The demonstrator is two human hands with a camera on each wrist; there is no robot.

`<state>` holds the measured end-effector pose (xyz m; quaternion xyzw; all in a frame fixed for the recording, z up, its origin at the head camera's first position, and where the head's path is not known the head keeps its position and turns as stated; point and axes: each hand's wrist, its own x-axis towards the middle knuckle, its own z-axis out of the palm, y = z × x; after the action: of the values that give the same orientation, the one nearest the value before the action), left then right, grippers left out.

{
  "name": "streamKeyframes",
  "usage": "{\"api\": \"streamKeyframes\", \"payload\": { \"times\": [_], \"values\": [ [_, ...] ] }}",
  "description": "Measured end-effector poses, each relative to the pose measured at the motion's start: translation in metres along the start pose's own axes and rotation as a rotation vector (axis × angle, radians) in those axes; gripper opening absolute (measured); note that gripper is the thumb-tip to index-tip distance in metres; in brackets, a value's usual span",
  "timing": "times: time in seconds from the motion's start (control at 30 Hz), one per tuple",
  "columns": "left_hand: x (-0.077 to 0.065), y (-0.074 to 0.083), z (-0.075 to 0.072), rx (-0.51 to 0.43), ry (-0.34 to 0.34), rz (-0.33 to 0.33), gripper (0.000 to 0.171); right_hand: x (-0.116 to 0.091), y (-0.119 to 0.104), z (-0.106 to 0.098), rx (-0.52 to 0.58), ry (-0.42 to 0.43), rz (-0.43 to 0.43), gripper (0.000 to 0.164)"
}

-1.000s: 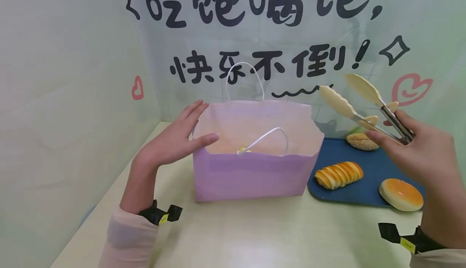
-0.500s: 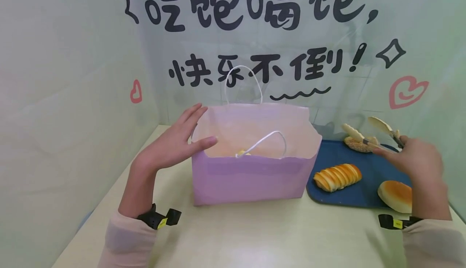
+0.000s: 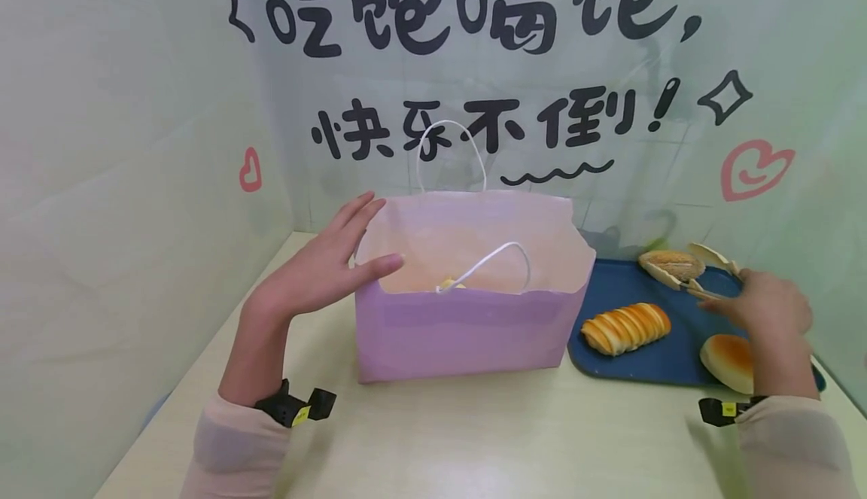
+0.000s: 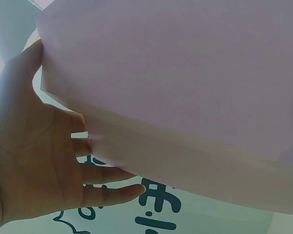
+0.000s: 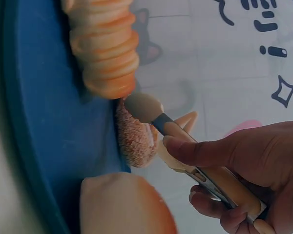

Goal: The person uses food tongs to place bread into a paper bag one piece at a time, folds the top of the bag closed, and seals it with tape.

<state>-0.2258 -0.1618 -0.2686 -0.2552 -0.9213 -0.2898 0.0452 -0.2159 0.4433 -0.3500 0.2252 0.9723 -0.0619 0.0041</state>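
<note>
A pink-purple paper bag [image 3: 467, 337] with white cord handles stands upright, its mouth wide. My left hand [image 3: 314, 273] rests against the bag's left side, thumb at the front rim and fingers extended behind; the left wrist view shows the palm beside the paper. My right hand [image 3: 772, 303] grips tongs [image 5: 227, 183] with cream tips and metal arms. Their parted tips stand on either side of a crumb-coated bread roll [image 3: 680, 264] at the back of the blue tray [image 3: 609, 367]. Something small and yellow [image 3: 452, 284] shows inside the bag.
A striped spiral pastry [image 3: 626, 329] lies at the tray's left. A round glossy bun [image 3: 726, 362] sits at the front right, partly hidden by my right wrist. Behind stands a pale wall [image 3: 379, 175] with black lettering, and another wall [image 3: 135, 183] borders the left.
My right hand has lowered the tongs from above the tray down to the crumb-coated roll, which now lies between the tips. My left hand keeps its place at the bag.
</note>
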Motion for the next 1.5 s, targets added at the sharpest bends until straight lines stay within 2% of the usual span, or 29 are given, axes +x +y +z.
{"api": "streamKeyframes", "payload": {
  "times": [0.27,0.5,0.83,0.97,1.1,1.3,1.5],
  "values": [
    [-0.001,0.0,0.0,-0.007,0.002,0.0,0.087,0.009,0.004,0.005,0.018,-0.031,-0.02,0.116],
    [0.001,0.002,0.0,-0.003,0.003,0.01,0.088,0.01,0.007,0.008,0.031,-0.023,-0.007,0.109],
    [-0.002,0.0,-0.002,-0.01,-0.002,0.009,0.087,0.003,0.003,-0.002,0.05,-0.019,-0.028,0.106],
    [-0.001,0.0,-0.002,-0.01,-0.006,0.007,0.087,-0.007,-0.002,-0.01,0.036,-0.014,-0.026,0.106],
    [0.0,0.0,-0.001,-0.009,-0.006,0.007,0.087,-0.022,-0.011,-0.025,0.049,0.032,-0.055,0.105],
    [0.0,0.0,-0.001,-0.011,-0.002,0.007,0.088,-0.053,-0.031,-0.052,0.117,0.164,-0.143,0.105],
    [-0.001,0.002,-0.002,-0.012,-0.001,0.008,0.089,-0.084,-0.052,-0.073,0.209,0.281,-0.218,0.097]
  ]
}}
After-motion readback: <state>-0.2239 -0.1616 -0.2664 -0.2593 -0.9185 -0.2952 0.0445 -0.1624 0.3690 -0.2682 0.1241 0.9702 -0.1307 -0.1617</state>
